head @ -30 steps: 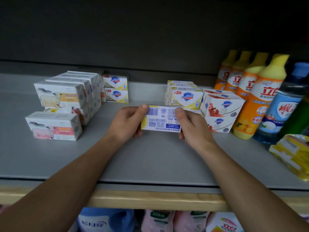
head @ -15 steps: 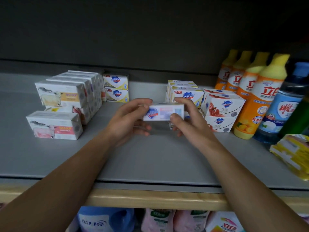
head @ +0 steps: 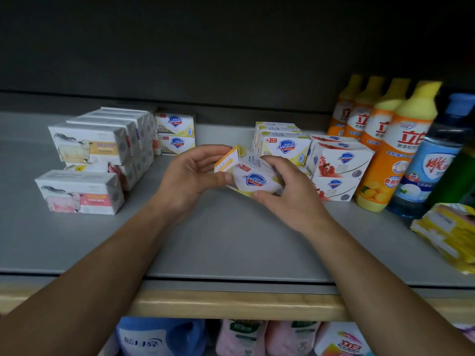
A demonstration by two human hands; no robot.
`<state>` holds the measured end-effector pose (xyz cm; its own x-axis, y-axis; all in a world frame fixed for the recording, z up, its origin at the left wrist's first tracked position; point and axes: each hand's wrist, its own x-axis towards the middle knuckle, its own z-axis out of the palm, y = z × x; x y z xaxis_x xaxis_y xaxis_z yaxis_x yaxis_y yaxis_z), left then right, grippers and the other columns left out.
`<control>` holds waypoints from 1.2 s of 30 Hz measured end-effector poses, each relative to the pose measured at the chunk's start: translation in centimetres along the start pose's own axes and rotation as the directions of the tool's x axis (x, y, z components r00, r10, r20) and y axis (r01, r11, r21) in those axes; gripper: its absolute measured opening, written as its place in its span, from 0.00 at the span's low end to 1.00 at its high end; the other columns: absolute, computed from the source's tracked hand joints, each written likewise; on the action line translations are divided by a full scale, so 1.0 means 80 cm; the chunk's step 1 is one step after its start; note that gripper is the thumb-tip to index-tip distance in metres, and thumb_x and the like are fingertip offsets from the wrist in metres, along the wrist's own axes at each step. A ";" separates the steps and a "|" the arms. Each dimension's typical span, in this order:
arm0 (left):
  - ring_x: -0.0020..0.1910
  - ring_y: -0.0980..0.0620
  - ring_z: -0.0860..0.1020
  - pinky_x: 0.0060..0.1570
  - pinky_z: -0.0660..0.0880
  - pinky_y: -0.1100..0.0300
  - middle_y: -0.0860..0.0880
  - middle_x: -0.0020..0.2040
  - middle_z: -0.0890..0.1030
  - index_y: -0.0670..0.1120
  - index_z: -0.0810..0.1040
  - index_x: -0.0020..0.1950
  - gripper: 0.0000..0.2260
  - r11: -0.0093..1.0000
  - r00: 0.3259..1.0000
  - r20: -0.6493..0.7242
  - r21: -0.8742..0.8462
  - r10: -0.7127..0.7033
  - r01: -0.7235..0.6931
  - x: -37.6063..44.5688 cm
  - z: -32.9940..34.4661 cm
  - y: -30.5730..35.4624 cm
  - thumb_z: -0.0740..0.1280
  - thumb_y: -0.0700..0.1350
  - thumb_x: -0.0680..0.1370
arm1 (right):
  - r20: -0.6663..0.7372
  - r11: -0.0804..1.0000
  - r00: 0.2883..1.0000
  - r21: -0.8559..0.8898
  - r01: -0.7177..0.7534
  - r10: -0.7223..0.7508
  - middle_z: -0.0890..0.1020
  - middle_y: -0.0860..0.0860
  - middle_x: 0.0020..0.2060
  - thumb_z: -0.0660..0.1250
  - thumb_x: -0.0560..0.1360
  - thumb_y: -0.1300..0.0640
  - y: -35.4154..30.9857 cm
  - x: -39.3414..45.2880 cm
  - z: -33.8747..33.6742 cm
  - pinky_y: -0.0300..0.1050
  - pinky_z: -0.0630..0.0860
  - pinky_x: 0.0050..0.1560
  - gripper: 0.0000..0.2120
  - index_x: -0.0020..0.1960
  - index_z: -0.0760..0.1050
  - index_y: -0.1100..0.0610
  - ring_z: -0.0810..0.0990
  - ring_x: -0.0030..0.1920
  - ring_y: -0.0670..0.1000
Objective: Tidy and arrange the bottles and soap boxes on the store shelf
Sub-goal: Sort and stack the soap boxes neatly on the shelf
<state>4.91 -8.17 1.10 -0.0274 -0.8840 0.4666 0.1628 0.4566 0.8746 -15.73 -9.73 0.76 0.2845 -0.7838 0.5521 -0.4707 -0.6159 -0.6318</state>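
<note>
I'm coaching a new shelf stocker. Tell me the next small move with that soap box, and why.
Probably set the yellow Safeguard soap box, held tilted off the shelf by the left hand and right hand, onto the matching yellow Safeguard stack just behind it, logo facing front like the others.

white-yellow soap box point(head: 253, 176) — blue shield logo

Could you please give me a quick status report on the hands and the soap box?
Both hands, left hand and right hand, grip one Safeguard soap box, tilted, above the shelf. Yellow Safeguard stack just behind. Nothing in the way.
</note>
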 end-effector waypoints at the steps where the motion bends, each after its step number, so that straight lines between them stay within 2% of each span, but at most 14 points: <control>1: 0.53 0.48 0.82 0.50 0.79 0.58 0.46 0.53 0.84 0.45 0.81 0.55 0.22 1.000 1.000 0.015 -0.001 0.016 -0.016 0.000 -0.001 0.000 0.74 0.32 0.63 | 0.007 1.000 1.000 -0.020 0.008 -0.008 0.77 0.41 0.54 0.76 0.69 0.59 0.000 0.000 -0.001 0.23 0.69 0.48 0.28 0.66 0.72 0.50 0.74 0.53 0.38; 5: 0.54 0.47 0.81 0.50 0.79 0.57 0.45 0.54 0.84 0.48 0.83 0.53 0.21 0.999 0.998 0.046 -0.017 0.038 -0.037 -0.001 -0.002 0.001 0.75 0.33 0.62 | -0.019 0.996 0.999 -0.074 0.043 -0.045 0.78 0.44 0.53 0.77 0.69 0.56 -0.004 0.000 0.002 0.29 0.71 0.48 0.25 0.63 0.74 0.52 0.75 0.52 0.41; 8: 0.53 0.48 0.81 0.51 0.78 0.58 0.45 0.53 0.85 0.45 0.81 0.55 0.23 0.999 0.997 0.067 0.026 0.023 -0.024 -0.003 0.002 0.000 0.78 0.38 0.61 | -0.047 0.995 0.995 -0.056 0.085 -0.087 0.77 0.42 0.53 0.77 0.69 0.53 -0.008 -0.002 0.003 0.30 0.72 0.51 0.25 0.63 0.74 0.51 0.75 0.54 0.41; 11: 0.53 0.48 0.82 0.53 0.79 0.57 0.44 0.53 0.84 0.43 0.80 0.56 0.21 0.998 0.998 0.066 0.050 0.020 -0.023 -0.002 0.004 -0.001 0.76 0.37 0.64 | -0.082 0.991 0.990 -0.079 0.112 -0.119 0.78 0.45 0.56 0.74 0.71 0.54 -0.011 -0.001 0.004 0.36 0.71 0.55 0.23 0.64 0.74 0.51 0.75 0.58 0.46; 14: 0.49 0.52 0.81 0.55 0.78 0.56 0.46 0.50 0.84 0.45 0.80 0.54 0.14 0.976 0.999 0.027 0.214 0.032 -0.037 -0.001 0.005 -0.007 0.73 0.35 0.70 | -0.193 0.979 0.968 -0.163 0.126 -0.157 0.78 0.49 0.59 0.70 0.72 0.54 -0.013 0.000 0.000 0.43 0.68 0.57 0.21 0.65 0.75 0.53 0.71 0.59 0.48; 16: 0.49 0.54 0.81 0.60 0.76 0.53 0.48 0.49 0.84 0.48 0.81 0.52 0.09 0.871 0.999 -0.038 0.491 -0.007 0.025 0.000 0.003 -0.017 0.72 0.39 0.74 | -0.286 0.966 0.939 -0.224 0.126 -0.189 0.79 0.51 0.60 0.69 0.73 0.55 -0.012 0.002 -0.010 0.46 0.66 0.59 0.21 0.65 0.75 0.54 0.71 0.60 0.51; 17: 0.52 0.53 0.81 0.62 0.74 0.56 0.49 0.52 0.84 0.49 0.81 0.54 0.08 0.749 0.997 -0.063 0.658 -0.044 0.074 0.000 0.001 -0.022 0.72 0.44 0.75 | -0.314 0.957 0.928 -0.266 0.115 -0.198 0.79 0.52 0.60 0.69 0.74 0.55 -0.011 0.003 -0.016 0.48 0.66 0.60 0.20 0.65 0.75 0.55 0.71 0.61 0.53; 18: 0.56 0.53 0.80 0.62 0.72 0.60 0.50 0.56 0.83 0.50 0.81 0.57 0.11 0.588 0.993 -0.074 0.801 -0.089 0.113 0.000 -0.001 -0.026 0.70 0.50 0.76 | -0.324 0.945 0.925 -0.313 0.095 -0.201 0.78 0.53 0.61 0.69 0.75 0.55 -0.010 0.005 -0.022 0.51 0.66 0.62 0.20 0.66 0.74 0.55 0.72 0.62 0.54; 20: 0.66 0.51 0.74 0.66 0.67 0.61 0.51 0.65 0.78 0.51 0.78 0.65 0.20 0.314 0.978 -0.044 0.943 -0.203 0.108 0.001 -0.003 -0.034 0.67 0.59 0.76 | -0.309 0.909 0.930 -0.413 0.058 -0.199 0.78 0.52 0.62 0.69 0.76 0.56 -0.009 0.012 -0.032 0.54 0.64 0.67 0.20 0.67 0.73 0.54 0.72 0.63 0.54; 22: 0.72 0.50 0.67 0.71 0.62 0.54 0.53 0.72 0.72 0.54 0.72 0.70 0.26 0.163 0.960 -0.007 0.985 -0.279 0.055 0.001 0.000 -0.040 0.63 0.64 0.76 | -0.266 0.867 0.943 -0.497 0.042 -0.198 0.78 0.52 0.63 0.68 0.77 0.56 -0.008 0.023 -0.041 0.57 0.59 0.72 0.20 0.68 0.72 0.53 0.72 0.65 0.54; 25: 0.74 0.50 0.64 0.73 0.60 0.51 0.54 0.74 0.68 0.57 0.69 0.72 0.27 0.109 0.956 0.003 0.994 -0.293 0.030 0.005 0.000 -0.047 0.60 0.66 0.76 | -0.154 0.775 0.974 -0.631 0.034 -0.168 0.78 0.52 0.64 0.68 0.77 0.55 -0.005 0.039 -0.050 0.56 0.49 0.77 0.19 0.68 0.72 0.51 0.71 0.68 0.53; 28: 0.74 0.49 0.63 0.73 0.59 0.50 0.55 0.75 0.67 0.57 0.68 0.73 0.27 0.086 0.953 0.002 0.996 -0.303 0.026 0.006 -0.002 -0.049 0.59 0.66 0.76 | -0.029 0.649 0.990 -0.757 0.070 -0.141 0.77 0.51 0.64 0.67 0.78 0.54 0.002 0.050 -0.053 0.55 0.46 0.76 0.18 0.68 0.73 0.50 0.69 0.70 0.54; 32: 0.73 0.48 0.64 0.72 0.60 0.49 0.55 0.74 0.68 0.57 0.70 0.71 0.26 0.085 0.954 0.003 0.996 -0.300 0.023 0.006 -0.004 -0.051 0.59 0.66 0.76 | 0.002 0.532 0.985 -0.841 0.096 -0.174 0.78 0.51 0.62 0.66 0.78 0.55 0.008 0.054 -0.047 0.55 0.58 0.70 0.19 0.68 0.74 0.51 0.72 0.63 0.58; 36: 0.73 0.48 0.65 0.72 0.60 0.49 0.55 0.73 0.69 0.57 0.70 0.71 0.26 0.086 0.955 0.005 0.996 -0.297 0.022 0.007 -0.004 -0.051 0.59 0.67 0.76 | -0.004 0.576 0.988 -0.813 0.085 -0.152 0.76 0.53 0.64 0.65 0.79 0.57 0.010 0.058 -0.037 0.54 0.65 0.64 0.19 0.70 0.72 0.52 0.70 0.62 0.59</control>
<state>4.57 -10.54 -2.22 -0.0796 -0.9793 0.1860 -0.9689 0.1198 0.2164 -17.24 -13.60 4.41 0.3493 -0.6811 0.6435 -0.9258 -0.3565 0.1253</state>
